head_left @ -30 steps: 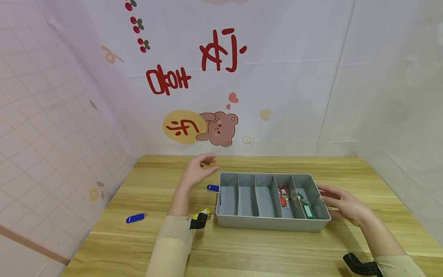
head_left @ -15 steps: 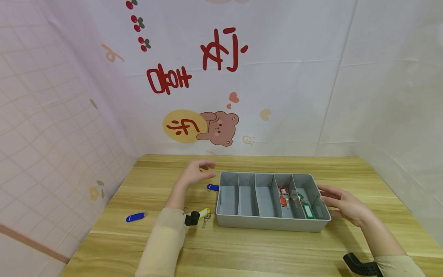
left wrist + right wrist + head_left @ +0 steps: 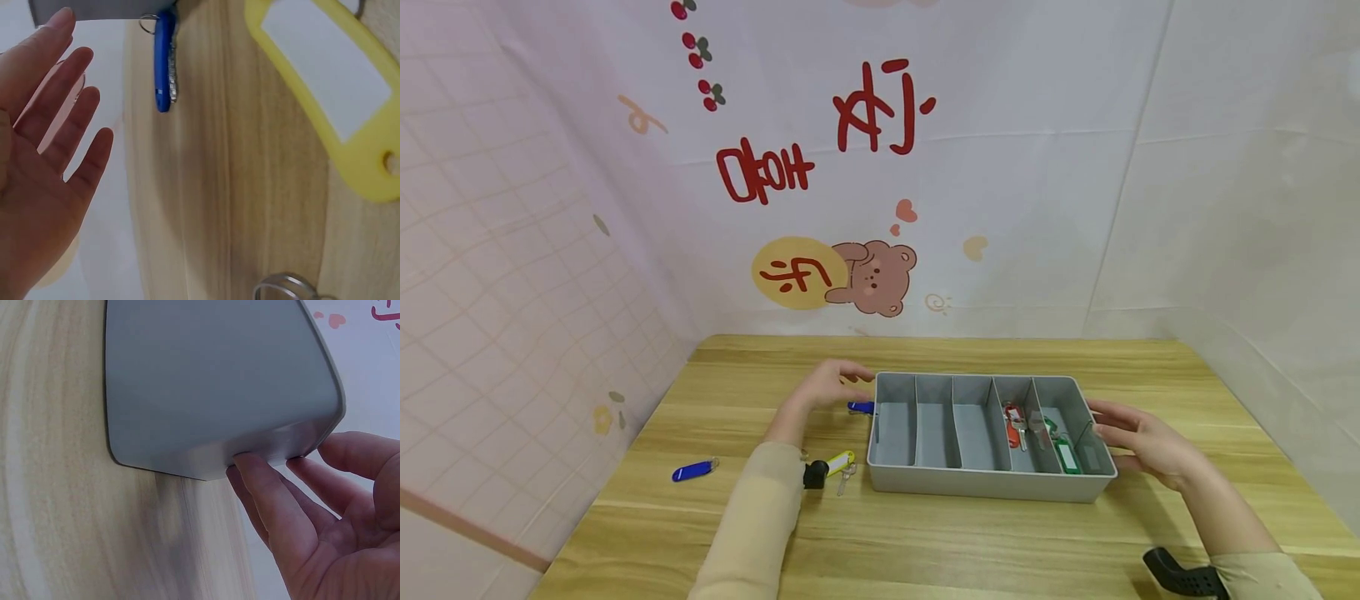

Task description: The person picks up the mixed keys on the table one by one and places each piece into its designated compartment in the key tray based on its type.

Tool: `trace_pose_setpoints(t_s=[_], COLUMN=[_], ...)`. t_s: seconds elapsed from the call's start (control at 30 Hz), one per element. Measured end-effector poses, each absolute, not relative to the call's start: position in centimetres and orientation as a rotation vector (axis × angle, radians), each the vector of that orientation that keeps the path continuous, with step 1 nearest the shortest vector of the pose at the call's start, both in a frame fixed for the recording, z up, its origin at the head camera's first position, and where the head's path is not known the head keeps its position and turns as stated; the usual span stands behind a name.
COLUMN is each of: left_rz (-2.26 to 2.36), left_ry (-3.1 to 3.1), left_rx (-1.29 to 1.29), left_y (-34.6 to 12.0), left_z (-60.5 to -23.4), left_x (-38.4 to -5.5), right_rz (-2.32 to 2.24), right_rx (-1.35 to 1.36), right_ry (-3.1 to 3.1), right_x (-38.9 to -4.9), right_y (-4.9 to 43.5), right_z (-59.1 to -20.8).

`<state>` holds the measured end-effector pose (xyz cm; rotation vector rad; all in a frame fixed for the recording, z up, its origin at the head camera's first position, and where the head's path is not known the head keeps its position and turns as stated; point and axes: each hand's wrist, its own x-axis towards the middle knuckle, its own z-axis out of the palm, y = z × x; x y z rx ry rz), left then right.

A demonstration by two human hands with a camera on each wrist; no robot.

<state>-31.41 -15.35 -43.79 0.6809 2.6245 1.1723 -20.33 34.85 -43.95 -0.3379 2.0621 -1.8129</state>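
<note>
A grey organizer box (image 3: 985, 483) with several compartments lies lengthwise on the table. My left hand (image 3: 829, 387) is at its left end, fingers relaxed and fingertips close by the far left corner. Just under that hand a blue key tag (image 3: 861, 407) lies against the box's end wall; its key and ring show in the left wrist view. At the opposite end my right hand (image 3: 1150, 442) touches the box with extended fingertips, thumb near the rim in the right wrist view. Inside are a red key tag (image 3: 1012, 435) with a key and a green key tag (image 3: 1066, 457).
A yellow key tag (image 3: 841, 462) with a key lies by my left forearm, near the box's front left corner. Farther left on the wooden table (image 3: 647, 533) is another blue key tag (image 3: 692, 472). A printed cloth (image 3: 1037, 192) hangs behind the table.
My left hand has come down toward the table and the box's left end, and its forearm shifted left, uncovering the yellow key tag. The right hand and the box have stayed put.
</note>
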Motion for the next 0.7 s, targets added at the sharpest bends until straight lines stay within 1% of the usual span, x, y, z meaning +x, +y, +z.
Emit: trace_pose_setpoints(t_s=[0.27, 0.5, 0.7], left_rz=[1.151, 1.169, 1.198], left_ry=[2.58, 2.528, 2.504], left_rx=[0.672, 0.742, 0.658], left_y=[-14.7, -14.4, -14.3], left_z=[-44.2, -44.8, -45.3], left_x=[-31.9, -32.2, -32.0], right_rz=[-1.787, -1.775, -1.772], right_rx=[-0.319, -0.307, -0.298], right_ry=[2.087, 2.106, 2.111], right_x=[-20.3, -20.3, -20.3], right_y=[34.8, 34.8, 34.7], right_z=[-43.8, -43.9, -43.8])
